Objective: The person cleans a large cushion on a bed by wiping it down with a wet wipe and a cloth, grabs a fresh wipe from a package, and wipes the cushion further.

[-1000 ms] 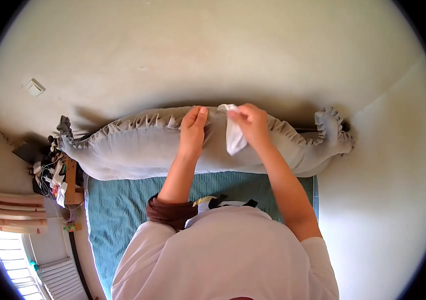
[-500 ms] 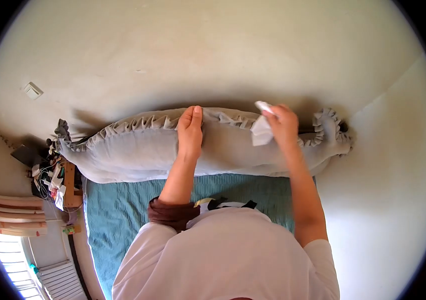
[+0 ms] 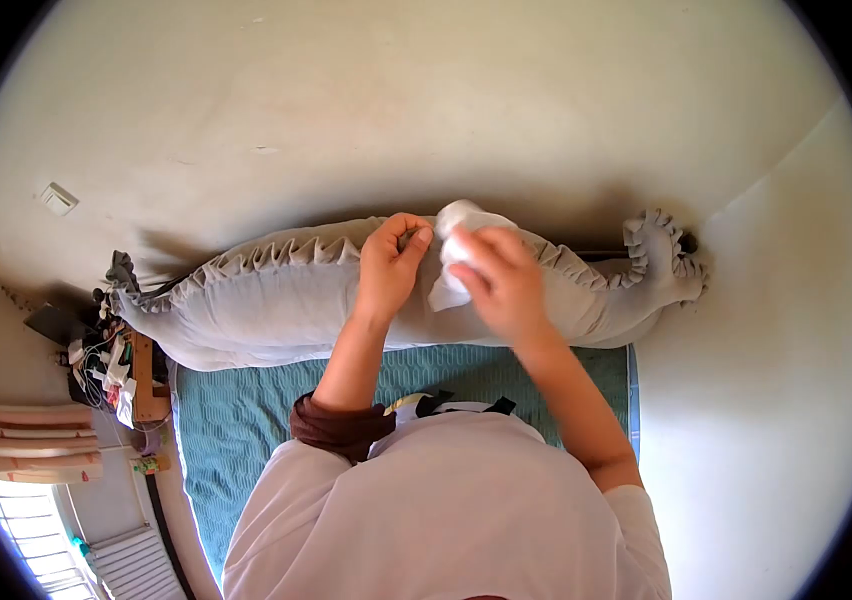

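Note:
A grey padded headboard cover point(image 3: 271, 300) with a ruffled top edge stretches along the wall. My left hand point(image 3: 391, 268) is at the middle of that edge, thumb and forefinger pinched together; what lies between them, if anything, is hidden. Close beside it on the right, my right hand point(image 3: 506, 285) grips a crumpled white tissue point(image 3: 454, 290), slightly blurred by motion. Part of the tissue sticks up above the fingers, in front of the cover's top edge. Brown cloth point(image 3: 338, 425) is bunched around my left forearm near the elbow.
A bed with a teal sheet point(image 3: 231, 410) lies between my body and the headboard. On the left stands a wooden shelf point(image 3: 149, 380) cluttered with cables and papers. A light switch point(image 3: 58, 199) is on the wall; a radiator point(image 3: 136, 565) sits by the window at lower left.
My right hand has moved left with the tissue, close to my left hand. My left hand has gone from lying over the cover's edge to a pinch. The view has shifted slightly.

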A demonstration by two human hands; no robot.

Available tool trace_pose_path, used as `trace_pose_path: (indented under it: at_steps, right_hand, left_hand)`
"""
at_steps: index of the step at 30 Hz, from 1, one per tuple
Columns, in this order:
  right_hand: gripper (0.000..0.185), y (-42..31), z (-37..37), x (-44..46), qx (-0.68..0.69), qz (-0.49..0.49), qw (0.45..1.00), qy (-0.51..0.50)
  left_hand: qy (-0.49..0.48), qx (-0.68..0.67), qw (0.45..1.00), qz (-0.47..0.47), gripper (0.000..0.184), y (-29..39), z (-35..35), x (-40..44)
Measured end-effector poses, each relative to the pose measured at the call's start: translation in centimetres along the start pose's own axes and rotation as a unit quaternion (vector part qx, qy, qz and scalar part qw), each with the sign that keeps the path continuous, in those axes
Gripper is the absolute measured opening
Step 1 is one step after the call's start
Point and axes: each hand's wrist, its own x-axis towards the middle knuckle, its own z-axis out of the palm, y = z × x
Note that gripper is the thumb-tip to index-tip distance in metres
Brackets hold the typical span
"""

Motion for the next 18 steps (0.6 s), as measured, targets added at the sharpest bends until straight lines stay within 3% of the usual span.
trace_pose_path:
  at_steps: [2,4,5,7,9,11,18]
  right_hand:
    - [0.030,1.5,1.6,-1.4,-0.024,-0.015,0.998,-0.053]
    - [0.030,3.9,0.7,-1.3,-0.193,0.071,0.973,-0.104]
    - [0.030,4.7,-0.2,-1.2,-0.193,0.070,0.973,-0.105]
    - [0.029,6.0,-1.6,-0.6,-0.093,0.175,0.979,-0.043]
    - [0.022,2.1,-0.8,1.1,-0.043,0.151,0.988,-0.008]
    - [0.015,-0.2,1.1,1.7,0.013,0.039,0.997,-0.058]
    - [0.016,3.4,0.1,0.6,-0.158,0.118,0.961,-0.193]
  left_hand:
    - [0.013,-0.062,0.998,-0.013,0.009,-1.5,0.0,0.2]
    - [0.019,-0.131,0.991,-0.035,0.009,-1.5,-0.2,0.2]
    - [0.025,-0.198,0.978,-0.057,0.008,-1.4,-0.2,0.1]
    - [0.027,-0.199,0.978,-0.059,0.008,-1.1,-0.2,0.3]
    - [0.023,-0.195,0.978,-0.067,0.007,-0.9,-0.1,0.1]
    - [0.011,-0.235,0.969,-0.068,0.008,-1.2,0.2,0.4]
    - [0.038,-0.193,0.979,-0.047,0.007,-1.6,0.2,0.1]
